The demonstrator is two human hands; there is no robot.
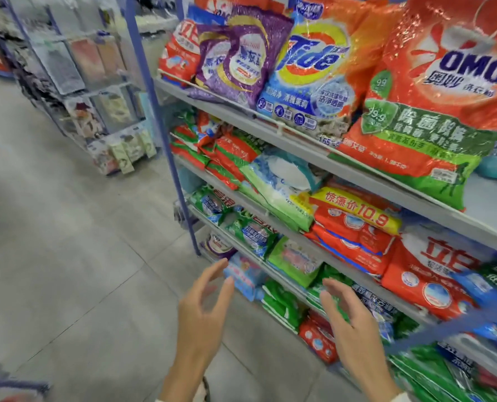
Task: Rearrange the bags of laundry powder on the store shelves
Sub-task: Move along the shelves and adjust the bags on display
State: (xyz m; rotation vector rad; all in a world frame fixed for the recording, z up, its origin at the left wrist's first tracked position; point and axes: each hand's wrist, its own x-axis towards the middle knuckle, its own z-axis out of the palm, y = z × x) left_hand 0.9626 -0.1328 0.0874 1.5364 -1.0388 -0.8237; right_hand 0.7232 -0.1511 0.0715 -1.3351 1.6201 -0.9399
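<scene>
Bags of laundry powder fill a grey shelf unit on the right. The top shelf [299, 146] carries a purple bag [241, 59], an orange and blue Tide bag [314, 65] and a big orange OMO bag [432, 111]. Lower shelves hold green, red and blue bags, among them a light green bag [276, 192] and a red bag with a yellow 10.9 label [354, 219]. My left hand [204, 309] and my right hand [348, 314] are both raised in front of the lower shelves, fingers spread, holding nothing and touching no bag.
A blue upright post [166, 140] marks the shelf unit's left end. A wire rack of small packaged goods [96, 111] stands further down the aisle on the left. Grey tiled floor [67, 256] stretches along the aisle to my left.
</scene>
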